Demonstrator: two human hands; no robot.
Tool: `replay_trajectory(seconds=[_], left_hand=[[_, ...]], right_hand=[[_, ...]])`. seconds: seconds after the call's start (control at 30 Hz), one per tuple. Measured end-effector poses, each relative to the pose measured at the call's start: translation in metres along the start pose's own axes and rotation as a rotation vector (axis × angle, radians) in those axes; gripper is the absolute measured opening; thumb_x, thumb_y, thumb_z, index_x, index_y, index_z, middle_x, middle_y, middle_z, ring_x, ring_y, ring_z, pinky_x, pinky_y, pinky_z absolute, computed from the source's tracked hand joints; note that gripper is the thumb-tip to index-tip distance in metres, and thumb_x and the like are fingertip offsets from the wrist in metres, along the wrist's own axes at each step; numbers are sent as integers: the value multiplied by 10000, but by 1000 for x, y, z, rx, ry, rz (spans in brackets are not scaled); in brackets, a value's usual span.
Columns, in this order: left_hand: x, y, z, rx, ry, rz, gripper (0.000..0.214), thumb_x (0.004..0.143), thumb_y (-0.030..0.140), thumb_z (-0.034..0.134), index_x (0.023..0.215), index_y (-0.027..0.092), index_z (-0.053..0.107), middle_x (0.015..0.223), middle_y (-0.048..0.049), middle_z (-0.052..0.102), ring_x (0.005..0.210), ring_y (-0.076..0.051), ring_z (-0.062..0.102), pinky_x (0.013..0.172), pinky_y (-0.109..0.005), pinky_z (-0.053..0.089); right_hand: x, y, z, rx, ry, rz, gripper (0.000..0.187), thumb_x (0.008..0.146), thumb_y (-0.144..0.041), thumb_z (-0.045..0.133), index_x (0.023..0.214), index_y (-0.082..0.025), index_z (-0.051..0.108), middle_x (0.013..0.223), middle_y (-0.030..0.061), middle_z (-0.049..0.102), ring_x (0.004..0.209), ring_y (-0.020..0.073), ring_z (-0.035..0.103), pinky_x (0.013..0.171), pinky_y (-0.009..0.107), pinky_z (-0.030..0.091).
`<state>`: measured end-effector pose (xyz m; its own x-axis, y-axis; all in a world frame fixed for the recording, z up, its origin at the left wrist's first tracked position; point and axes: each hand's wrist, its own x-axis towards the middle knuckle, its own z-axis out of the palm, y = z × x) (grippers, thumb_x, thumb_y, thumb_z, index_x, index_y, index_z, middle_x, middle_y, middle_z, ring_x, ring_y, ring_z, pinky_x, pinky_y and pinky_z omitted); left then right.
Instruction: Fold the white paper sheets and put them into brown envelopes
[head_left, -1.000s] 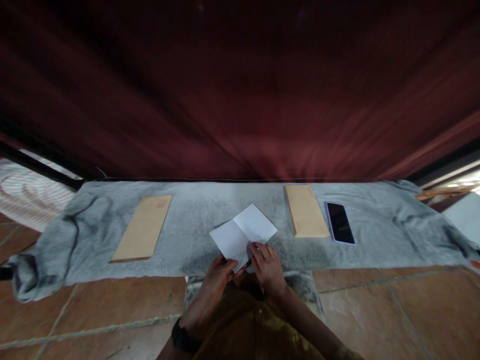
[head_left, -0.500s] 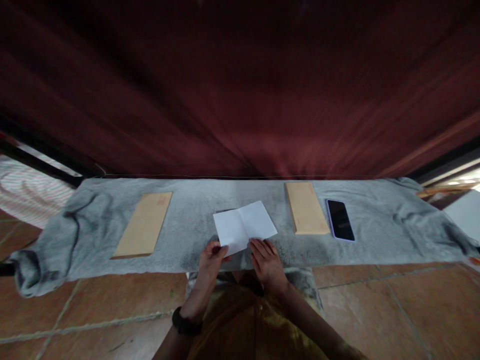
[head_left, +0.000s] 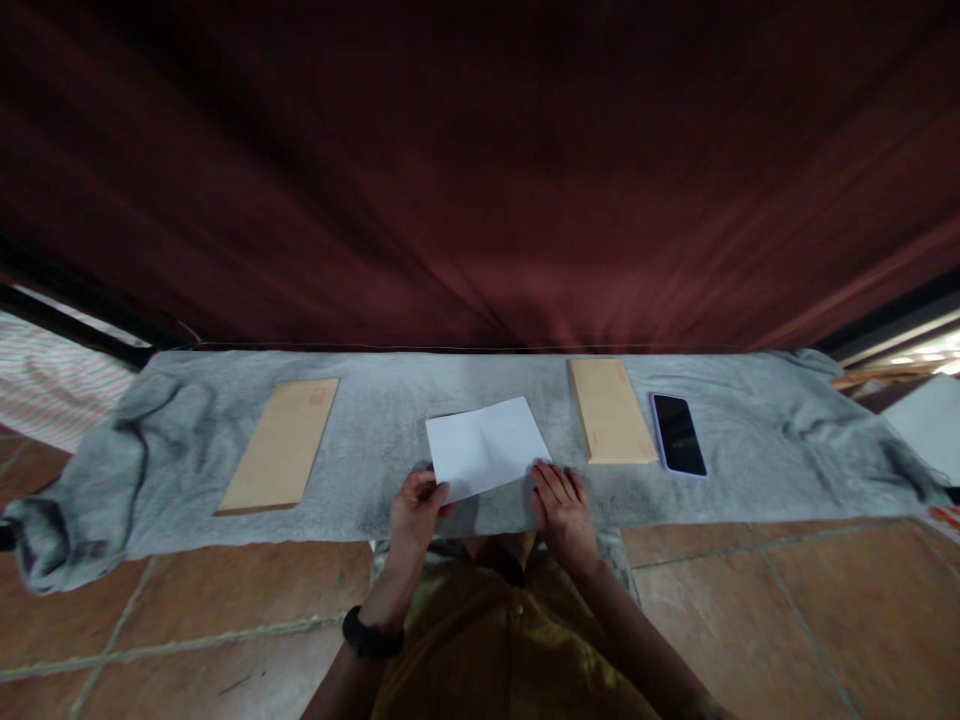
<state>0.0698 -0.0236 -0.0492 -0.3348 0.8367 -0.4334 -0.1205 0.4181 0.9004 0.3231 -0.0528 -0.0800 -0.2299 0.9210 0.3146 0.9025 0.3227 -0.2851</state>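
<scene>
A white sheet of paper (head_left: 484, 445) lies at a slant in front of me, with a faint crease down its middle. My left hand (head_left: 420, 505) pinches its lower left corner between thumb and fingers. At the lower right corner rests my right hand (head_left: 562, 505), fingers stretched out and their tips on the paper's edge. A thin dark edge shows behind the sheet's top left side; what it belongs to is hidden.
Brown envelopes lie left (head_left: 281, 445) and right (head_left: 611, 410), the right ones looking stacked. A phone (head_left: 679, 435) in a lilac case sits beside the right stack. Grey cloth (head_left: 757, 450) covers the narrow table, and a dark red curtain (head_left: 480, 220) hangs behind it.
The sheet has flattened out from its centre fold. My right hand has slid right from the middle of the lower edge to the right corner; my left hand keeps its corner.
</scene>
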Motion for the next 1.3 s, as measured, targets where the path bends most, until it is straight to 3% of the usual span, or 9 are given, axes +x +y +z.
replay_trajectory(seconds=[0.23, 0.33, 0.43, 0.5, 0.6, 0.67, 0.77, 1.07, 1.3], left_hand=[[4, 2, -3, 129, 24, 80, 454, 641, 391, 767, 1008, 214, 569, 713, 30, 635, 569, -166, 626, 539, -295, 527], [2, 3, -5, 444, 124, 341, 412, 764, 340, 678, 1134, 186, 586, 781, -7, 644, 687, -209, 655, 680, -379, 570], [-8, 1, 2, 739, 234, 677, 371, 886, 281, 556, 1232, 149, 583, 1060, -134, 671, 1025, -293, 657, 918, -501, 540], [-20, -5, 13, 871, 166, 853, 388, 951, 235, 468, 1319, 145, 552, 1297, -186, 616, 1265, -307, 563, 1041, -511, 485], [-40, -20, 32, 1088, -109, 994, 470, 997, 232, 418, 1461, 173, 454, 1522, -133, 495, 1461, -268, 390, 1178, -487, 379], [-49, -30, 41, 1202, -189, 1014, 509, 1010, 262, 405, 1511, 171, 399, 1554, -114, 470, 1480, -257, 368, 1207, -495, 340], [-53, -37, 42, 1300, -186, 993, 547, 1014, 317, 413, 1528, 133, 377, 1568, -129, 448, 1487, -260, 358, 1221, -500, 318], [-47, -33, 9, 1411, -107, 971, 609, 1010, 380, 428, 1545, 100, 349, 1583, -162, 405, 1501, -266, 323, 1233, -496, 284], [-57, -38, 2, 1472, -73, 896, 679, 990, 394, 445, 1558, 51, 301, 1614, -184, 329, 1532, -281, 235, 1251, -508, 231]], right_hand=[[-2, 18, -1, -67, 51, 39, 457, 1027, -218, 434, 1477, -152, 483, 1447, 124, 581, 1373, 257, 486, 1197, 480, 277], [-1, 13, 2, -81, 85, 19, 473, 1023, -223, 443, 1486, -125, 463, 1493, 135, 533, 1419, 276, 431, 1193, 502, 290], [1, 0, 4, -56, 73, -40, 471, 1029, -241, 431, 1486, -132, 459, 1524, 119, 501, 1452, 274, 389, 1201, 511, 289], [4, -10, 5, -22, 32, -97, 465, 1032, -246, 414, 1483, -150, 469, 1533, 103, 492, 1456, 262, 387, 1214, 505, 279], [7, -22, 4, 29, -38, -170, 463, 1028, -252, 411, 1475, -159, 486, 1545, 90, 479, 1452, 252, 394, 1230, 493, 260], [9, -25, 4, 44, -66, -179, 459, 1025, -242, 412, 1468, -159, 496, 1533, 91, 494, 1444, 251, 406, 1234, 497, 247], [9, -24, 2, 42, -82, -148, 447, 1025, -230, 418, 1458, -169, 510, 1509, 97, 522, 1425, 246, 434, 1231, 496, 245], [6, -10, -1, 11, -69, -117, 464, 1042, -244, 405, 1498, -174, 456, 1532, 100, 494, 1419, 249, 444, 1221, 486, 251], [3, 2, -2, -31, -64, -97, 471, 1052, -252, 374, 1509, -158, 435, 1530, 115, 494, 1423, 264, 430, 1208, 492, 250]])
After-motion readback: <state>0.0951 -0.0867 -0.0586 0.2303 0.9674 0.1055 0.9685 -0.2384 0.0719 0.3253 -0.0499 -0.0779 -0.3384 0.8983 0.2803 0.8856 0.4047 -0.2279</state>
